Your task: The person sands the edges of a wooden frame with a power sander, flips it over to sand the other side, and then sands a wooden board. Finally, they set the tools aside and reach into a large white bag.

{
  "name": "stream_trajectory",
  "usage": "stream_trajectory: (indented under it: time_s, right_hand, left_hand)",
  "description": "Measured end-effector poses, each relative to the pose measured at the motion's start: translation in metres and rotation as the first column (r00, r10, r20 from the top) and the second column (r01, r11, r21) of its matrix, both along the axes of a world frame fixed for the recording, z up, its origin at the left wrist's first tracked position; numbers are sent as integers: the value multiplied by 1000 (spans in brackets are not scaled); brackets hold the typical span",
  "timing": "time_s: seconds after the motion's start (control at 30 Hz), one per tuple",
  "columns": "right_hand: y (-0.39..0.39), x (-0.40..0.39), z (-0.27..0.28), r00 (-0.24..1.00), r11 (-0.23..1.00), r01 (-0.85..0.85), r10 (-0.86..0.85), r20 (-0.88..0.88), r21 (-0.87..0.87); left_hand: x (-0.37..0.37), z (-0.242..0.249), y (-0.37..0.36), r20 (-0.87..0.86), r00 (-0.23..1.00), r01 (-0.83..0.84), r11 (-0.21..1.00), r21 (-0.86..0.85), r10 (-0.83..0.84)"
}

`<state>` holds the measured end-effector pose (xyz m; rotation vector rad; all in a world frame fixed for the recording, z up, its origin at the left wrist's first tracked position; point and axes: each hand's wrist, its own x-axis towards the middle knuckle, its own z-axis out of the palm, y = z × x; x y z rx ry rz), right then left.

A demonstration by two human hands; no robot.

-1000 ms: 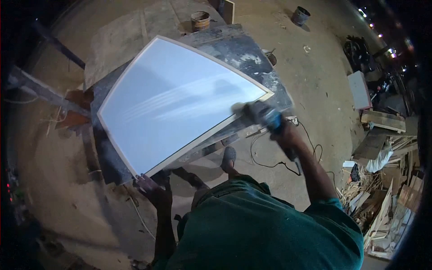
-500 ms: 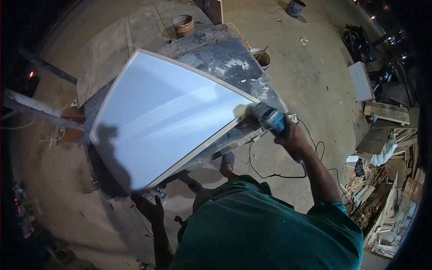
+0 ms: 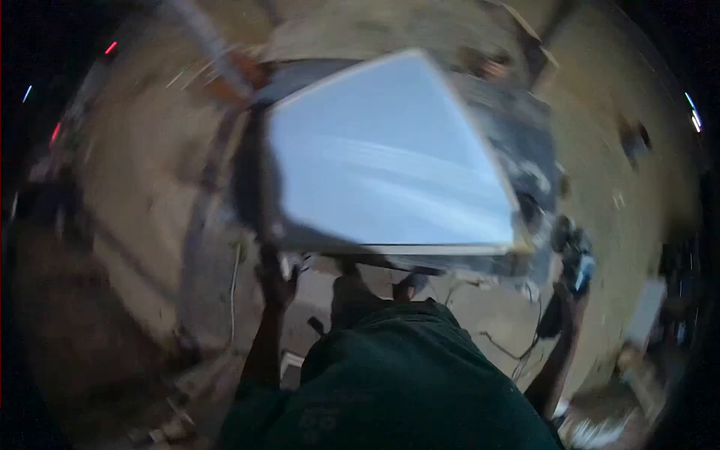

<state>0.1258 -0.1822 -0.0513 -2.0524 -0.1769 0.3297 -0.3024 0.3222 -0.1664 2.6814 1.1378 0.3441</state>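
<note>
A large white panel with a pale wooden edge lies on a dark, paint-stained worktable in front of me. My right hand grips a blue and dark angle grinder, held off the panel's right corner with its dark head pointing away from me. At the panel's near left corner is my left hand, its fingertips right by the edge and smeared by motion.
A cord trails on the ground below the right hand. A light post or pole stands at the far left. Scrap material lies at the lower right, and a pale board stands at the right.
The view has swung round, so the panel now appears turned and its near edge runs level. The angle grinder has come away from the panel's right corner, out to the right.
</note>
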Motion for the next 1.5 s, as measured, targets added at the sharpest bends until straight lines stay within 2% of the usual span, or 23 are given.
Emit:
stream_trajectory:
  time_s: [0.1,0.17,0.2,0.27,0.4,0.47,0.5,0.53,0.57,0.6,0.73,0.8,0.87,0.97,1.07,1.13,1.17,1.27,1.33,1.37,1.4,1.47,1.5]
  right_hand:
    - [119,-16,29,980,982,-156,167,107,-107]
    - [176,-33,41,960,956,-275,267,84,100]
    - [193,-17,21,918,914,-392,395,17,-104]
    - [277,-48,29,862,862,-506,506,-26,0]
    - [415,-96,29,556,554,-826,831,11,-100]
    - [469,-128,43,515,456,-847,831,-209,-274]
    - [487,-138,40,412,355,-888,897,-163,-293]
    - [501,-149,38,301,252,-914,947,-115,-317]
    - [512,-161,34,289,240,-916,951,-112,-322]
    - [522,-169,24,189,129,-913,974,-121,-388]
    - [543,-196,18,-100,-180,-898,972,-212,-402]
    - [543,-204,18,-191,-237,-875,970,-149,-422]
    - [542,-210,18,-275,-282,-849,958,-82,-448]
    - [547,-210,13,-294,-338,-806,941,-166,-486]
    - [567,-200,6,-238,-446,-712,880,-411,-543]
    - [581,-186,6,-239,-328,-667,945,-225,-669]
    - [593,-179,7,-243,-332,-667,943,-226,-667]
    - [628,-154,6,-84,-243,-658,964,-251,-713]
    - [636,-141,6,-77,-35,-845,995,56,-533]
    - [634,-143,5,-94,-5,-824,987,128,-566]
    - [630,-148,7,-95,-7,-825,987,127,-565]
    - [615,-159,10,-148,-212,-716,977,-151,-665]
    - [605,-165,3,-147,-211,-716,977,-152,-665]
  left_hand:
    - [-1,25,3,-83,990,-116,992,-46,112]
    - [-8,32,3,-134,970,-217,970,-113,201]
    - [-14,26,8,-120,978,-182,978,-102,169]
    - [-25,22,16,-94,982,-171,979,-107,161]
    - [-42,24,17,-154,976,-171,979,-108,154]
    - [-49,9,12,-91,978,-201,968,-147,190]
    - [-58,-3,9,262,914,-180,889,-421,310]
    - [-67,-10,7,263,909,-193,884,-425,324]
    - [-80,-15,5,188,890,-315,858,-406,416]
    - [-91,-23,2,106,858,-431,817,-384,503]
    - [-138,-68,-21,135,770,-535,746,-397,624]
    - [-148,-75,-28,118,773,-550,751,-366,623]
    - [-151,-73,-29,114,707,-567,656,-498,698]
    - [-152,-78,-25,31,699,-607,616,-501,714]
    - [-147,-75,-18,-12,711,-613,611,-502,703]
    - [-147,-73,-11,17,712,-599,619,-508,702]
    - [-148,-72,-9,44,713,-586,629,-511,700]
    - [-152,-62,-1,75,706,-577,633,-515,704]
    - [-161,-70,0,92,715,-572,655,-493,693]
    - [-164,-74,1,114,722,-566,678,-469,682]
    - [-163,-73,2,113,722,-567,677,-469,683]
    - [-160,-68,7,75,715,-570,642,-513,695]
    - [-157,-66,10,74,716,-569,642,-513,694]
